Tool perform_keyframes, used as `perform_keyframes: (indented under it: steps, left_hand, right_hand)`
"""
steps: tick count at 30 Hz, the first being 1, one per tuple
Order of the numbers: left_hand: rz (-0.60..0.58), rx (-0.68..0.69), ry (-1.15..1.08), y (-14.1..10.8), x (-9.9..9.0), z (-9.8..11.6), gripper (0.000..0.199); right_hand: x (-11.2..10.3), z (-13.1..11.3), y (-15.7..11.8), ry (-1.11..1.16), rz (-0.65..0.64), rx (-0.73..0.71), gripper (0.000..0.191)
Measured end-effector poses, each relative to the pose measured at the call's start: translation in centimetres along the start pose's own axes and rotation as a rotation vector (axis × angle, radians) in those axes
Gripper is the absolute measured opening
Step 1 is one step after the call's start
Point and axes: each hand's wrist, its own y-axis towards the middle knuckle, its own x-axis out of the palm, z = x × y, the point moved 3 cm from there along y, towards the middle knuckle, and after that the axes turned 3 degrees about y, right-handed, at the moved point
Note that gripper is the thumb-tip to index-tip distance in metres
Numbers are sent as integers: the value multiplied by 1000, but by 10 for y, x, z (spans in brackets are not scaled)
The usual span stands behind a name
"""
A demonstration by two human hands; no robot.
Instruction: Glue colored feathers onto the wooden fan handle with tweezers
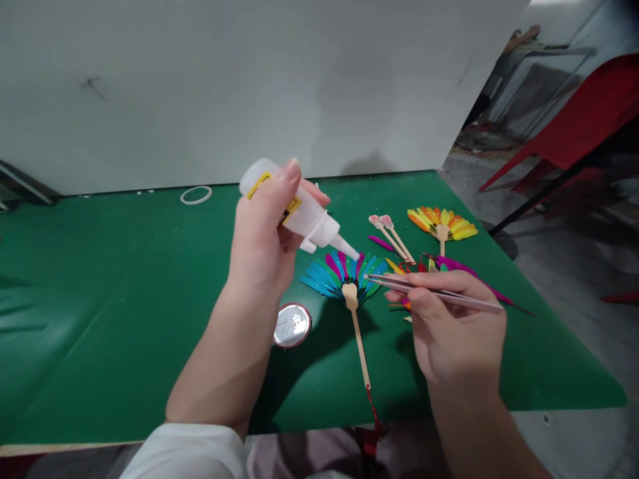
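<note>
My left hand (269,226) is closed around a white glue bottle (319,229), tilted so its nozzle points down to the right. The nozzle tip is over the upper edge of a small feather fan (344,269) with blue, purple and green feathers; whether it touches cannot be seen. The fan lies on the table, its wooden handle (360,346) toward me and a red tassel (373,409) at the end. Between the fingers of my right hand (454,326) is a pair of tweezers (444,296), its tips near the fan's right side.
The green table (124,299) meets a pale wall. A round shiny lid or tin (292,324) lies left of the fan. To the right are a yellow-orange fan (442,226), two wooden sticks (392,239) and loose feathers. A white ring (196,195) lies farther back; a red chair (584,126) stands right.
</note>
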Motion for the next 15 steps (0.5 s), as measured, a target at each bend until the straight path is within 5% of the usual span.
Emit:
perform_keyframes:
  steps: [3,6,11,15]
  left_hand:
    - [-39,66,-16,7,-9,2,16]
    - [-152,-31,-129,15,-13,-3,6]
    - [-272,-166,-252,19,-12,-9,33]
    - [-374,-212,-231,17,-10,-12,36]
  right_hand:
    - [-12,3,9,-3,72,21,10]
    - [-22,5,17,2,132,36,7]
    - [-23,9,19,-3,150,54,8]
    - [-19,13,16,17,118,80,8]
